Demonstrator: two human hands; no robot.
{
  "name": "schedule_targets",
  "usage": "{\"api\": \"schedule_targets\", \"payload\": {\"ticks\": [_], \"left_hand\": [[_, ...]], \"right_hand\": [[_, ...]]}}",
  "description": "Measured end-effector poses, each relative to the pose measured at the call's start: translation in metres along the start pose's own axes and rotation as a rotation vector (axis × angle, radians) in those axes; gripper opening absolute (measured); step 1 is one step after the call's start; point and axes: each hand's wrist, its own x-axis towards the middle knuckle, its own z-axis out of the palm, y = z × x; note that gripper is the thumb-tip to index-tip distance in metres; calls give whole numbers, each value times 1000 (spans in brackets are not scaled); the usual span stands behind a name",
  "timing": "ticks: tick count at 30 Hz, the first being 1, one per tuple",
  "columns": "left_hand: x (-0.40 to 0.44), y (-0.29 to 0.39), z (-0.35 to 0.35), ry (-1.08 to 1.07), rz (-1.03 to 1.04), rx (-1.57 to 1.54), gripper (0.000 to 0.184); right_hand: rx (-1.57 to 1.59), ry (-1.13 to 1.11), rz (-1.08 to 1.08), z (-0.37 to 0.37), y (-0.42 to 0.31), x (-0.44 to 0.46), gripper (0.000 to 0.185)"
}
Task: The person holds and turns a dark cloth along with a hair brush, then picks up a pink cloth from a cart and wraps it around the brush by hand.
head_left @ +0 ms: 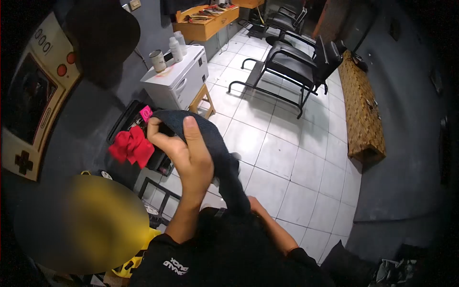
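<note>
My left hand (186, 155) is raised near the middle of the view, its thumb and fingers closed on a dark, fuzzy cloth (210, 136). The cloth arches over from the fingers and hangs down toward my black shirt (215, 258). Lower down, my right hand (255, 205) is beside the hanging end of the cloth. Its fingers are hidden behind the fabric, so its grip cannot be made out. Left of my left hand is a red, rose-like flower (132, 146), with a small pink tag (146, 113) above it.
A white cabinet (174, 79) bears a can (157, 60) and white bottles (175, 49). Beyond it, a wooden wall shelf (205, 28) holds tools. Black chairs (291, 62) stand on white tiles (267, 148). A woven bench (361, 105) lines the right wall. Yellow-black fabric (131, 265) lies below a blurred patch.
</note>
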Motion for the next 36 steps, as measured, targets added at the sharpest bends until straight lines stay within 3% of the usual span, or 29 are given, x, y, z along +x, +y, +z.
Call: {"api": "schedule_targets", "payload": {"ticks": [2, 4, 6, 7, 9, 12, 13, 15, 16, 17, 18, 20, 21, 22, 23, 25, 26, 28, 29, 31, 32, 35, 36], "left_hand": [[5, -6, -12, -15, 15, 39, 38], [2, -28, -18, 2, 10, -12, 33], [-4, -34, -29, -96, 264, 444, 25], [-6, -43, -34, -223, 270, 319, 19], [-20, -30, -29, -326, -12, 113, 8], [-33, -28, -23, -417, -182, 149, 15], [-36, -29, -26, -466, -283, 146, 16], [-40, -30, -24, -502, -217, 64, 16], [-41, -29, -23, -518, -183, 25, 16], [-43, -28, -21, -508, -145, -1, 16], [-42, -24, -23, -504, -134, -58, 18], [-40, -15, -29, -502, -115, -173, 21], [-43, -18, -31, -352, -120, -242, 21], [-38, -12, -35, -345, -30, -205, 22], [-35, -7, -38, -333, -45, -153, 22], [-27, -7, -52, -386, -71, 43, 24], [-22, -18, -52, -438, 20, 128, 24], [-28, -28, -59, -548, -367, 202, 25], [-41, -59, -58, -528, -183, 283, 26], [-63, -82, -62, -656, -223, 457, 26], [-81, -103, -64, -651, -111, 465, 25], [-119, -120, -74, -694, -366, 489, 28], [-123, -117, -76, -658, -374, 519, 30]], "right_hand": [[48, 44, 203, -13, -8, -32, 45], [253, 211, 403, -24, -5, -25, 33], [537, 223, 677, -47, -23, -34, 61], [731, 390, 546, -75, -57, -41, 59], [1194, 476, 435, -134, -118, -50, 53], [1538, 426, 108, -175, -170, -70, 51], [1430, 455, 51, -167, -165, -70, 51], [1354, 405, 0, -162, -174, -77, 50], [1110, 530, 192, -163, -190, -76, 51], [825, 597, 75, -145, -170, -67, 49], [537, 652, -40, -114, -136, -53, 47], [468, 416, 339, -63, -69, -38, 36], [190, 320, 291, -18, -8, -35, 29], [-89, 250, 228, 27, 50, -32, 26], [159, 42, 480, 48, 70, -45, 35], [215, 144, 595, 33, 52, -63, 43], [243, 191, 653, 23, 39, -79, 48], [492, 242, 676, -24, -23, -89, 45], [615, 271, 677, -51, -54, -87, 46], [833, 400, 409, -85, -101, -89, 45], [940, 462, 267, -98, -124, -89, 47], [734, 592, -55, -120, -180, -79, 67], [700, 579, -73, -128, -192, -78, 60]]}}
